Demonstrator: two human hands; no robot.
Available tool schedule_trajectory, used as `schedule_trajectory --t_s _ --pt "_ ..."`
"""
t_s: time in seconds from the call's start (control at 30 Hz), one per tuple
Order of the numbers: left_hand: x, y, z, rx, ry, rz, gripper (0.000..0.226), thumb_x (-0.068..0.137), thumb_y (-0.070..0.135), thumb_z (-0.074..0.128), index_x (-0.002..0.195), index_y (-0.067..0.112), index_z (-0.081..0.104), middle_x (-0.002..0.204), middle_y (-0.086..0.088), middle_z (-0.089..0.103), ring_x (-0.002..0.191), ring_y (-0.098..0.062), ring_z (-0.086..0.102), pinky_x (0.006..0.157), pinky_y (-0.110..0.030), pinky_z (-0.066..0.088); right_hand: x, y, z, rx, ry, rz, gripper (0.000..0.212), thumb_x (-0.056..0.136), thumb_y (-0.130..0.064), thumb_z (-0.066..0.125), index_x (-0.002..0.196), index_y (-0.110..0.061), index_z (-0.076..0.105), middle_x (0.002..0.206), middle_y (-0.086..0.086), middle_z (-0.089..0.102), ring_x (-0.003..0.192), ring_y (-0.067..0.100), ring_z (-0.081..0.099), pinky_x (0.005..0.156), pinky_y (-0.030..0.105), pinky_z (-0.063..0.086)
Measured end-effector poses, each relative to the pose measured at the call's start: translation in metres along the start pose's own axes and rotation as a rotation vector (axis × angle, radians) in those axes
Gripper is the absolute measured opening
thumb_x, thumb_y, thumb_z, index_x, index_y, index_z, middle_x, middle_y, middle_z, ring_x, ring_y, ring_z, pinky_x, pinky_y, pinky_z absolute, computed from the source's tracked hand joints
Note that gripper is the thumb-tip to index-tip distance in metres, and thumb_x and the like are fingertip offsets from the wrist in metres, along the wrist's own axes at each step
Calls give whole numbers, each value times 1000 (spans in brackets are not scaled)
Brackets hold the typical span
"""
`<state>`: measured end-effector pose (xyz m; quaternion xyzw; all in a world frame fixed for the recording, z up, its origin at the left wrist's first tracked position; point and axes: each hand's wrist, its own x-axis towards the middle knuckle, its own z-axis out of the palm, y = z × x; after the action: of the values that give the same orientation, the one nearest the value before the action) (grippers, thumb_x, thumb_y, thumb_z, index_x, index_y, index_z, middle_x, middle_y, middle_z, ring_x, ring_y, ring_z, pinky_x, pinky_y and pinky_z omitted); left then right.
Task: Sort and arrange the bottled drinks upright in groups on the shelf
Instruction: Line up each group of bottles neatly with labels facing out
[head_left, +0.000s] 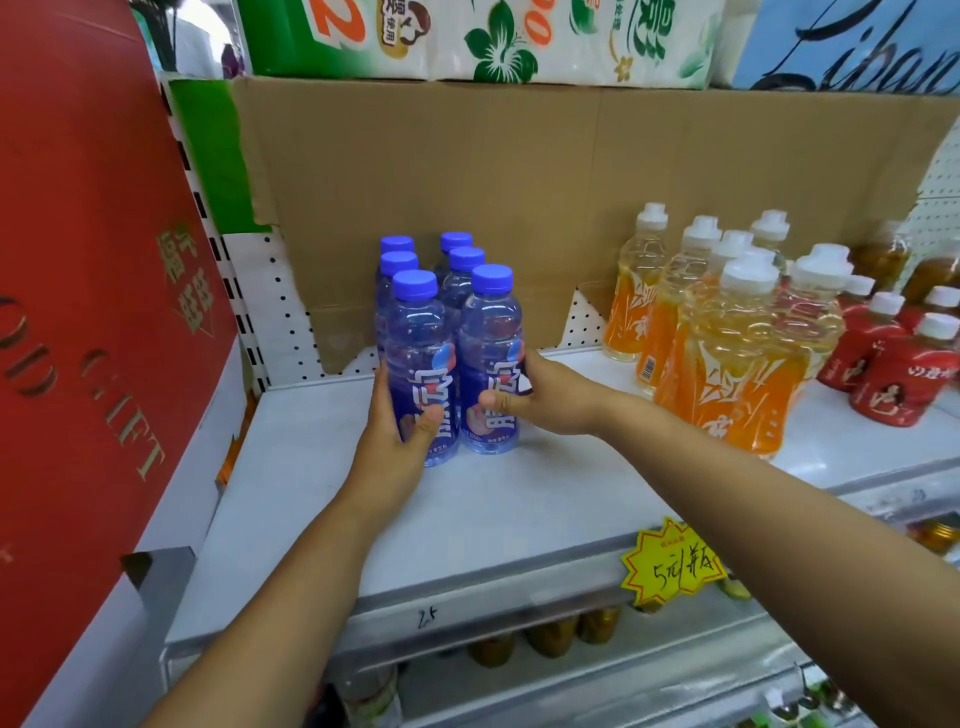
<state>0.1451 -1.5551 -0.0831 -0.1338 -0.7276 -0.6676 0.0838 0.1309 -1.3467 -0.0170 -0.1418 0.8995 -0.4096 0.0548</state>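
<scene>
Several blue-capped bottles with blue labels stand upright in two rows on the white shelf (322, 499). My left hand (395, 441) grips the front left blue bottle (418, 358) around its lower half. My right hand (540, 400) grips the front right blue bottle (491, 343) at its label. To the right stands a group of orange-labelled bottles (727, 364) with white caps. Red-labelled bottles (893, 374) with white caps stand further right, and brown tea bottles (883, 257) behind them.
A large red gift box (93, 312) stands close on the left. Brown cardboard (493, 197) lines the shelf's back. Tissue packs (467, 36) sit on top. A yellow price tag (675, 564) hangs on the shelf's front edge. More bottles (545, 639) stand on the lower shelf.
</scene>
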Motion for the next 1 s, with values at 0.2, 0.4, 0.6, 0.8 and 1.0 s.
schedule_trajectory --t_s 0.2,0.4,0.6,0.8,1.0 --pt "-28 35 17 919 180 -281 58 92 58 58 122 8 57 119 -14 57 104 -33 60 79 -38 49 -63 -32 -32 -551 110 -78 58 93 -45 67 143 -19 54 142 2 60 126 19 57 92 22 40" --pt "-23 92 81 768 71 69 32 92 53 61 100 22 64 90 5 67 85 -17 62 72 -29 45 -99 -44 -109 -563 236 -211 38 89 -45 73 118 -21 73 114 -9 73 105 9 68 95 34 56" --pt "54 130 148 534 71 321 30 93 42 66 110 18 72 98 3 75 92 -16 69 86 -37 55 -112 -32 -200 -552 411 -249 34 87 -51 69 114 -30 74 115 -17 72 103 -5 65 99 33 55" --pt "128 171 203 467 -74 292 22 99 38 60 117 28 69 102 13 66 91 3 59 66 -13 39 -94 11 -278 -527 473 -195 28 88 -53 68 108 -33 74 106 -21 72 97 -8 66 96 26 54" --pt "177 176 238 561 -263 266 28 95 43 64 118 30 72 111 9 71 101 -6 64 85 -27 49 -60 49 -328 -654 329 -87 37 93 -54 62 120 -31 71 119 -16 70 110 2 63 93 23 45"
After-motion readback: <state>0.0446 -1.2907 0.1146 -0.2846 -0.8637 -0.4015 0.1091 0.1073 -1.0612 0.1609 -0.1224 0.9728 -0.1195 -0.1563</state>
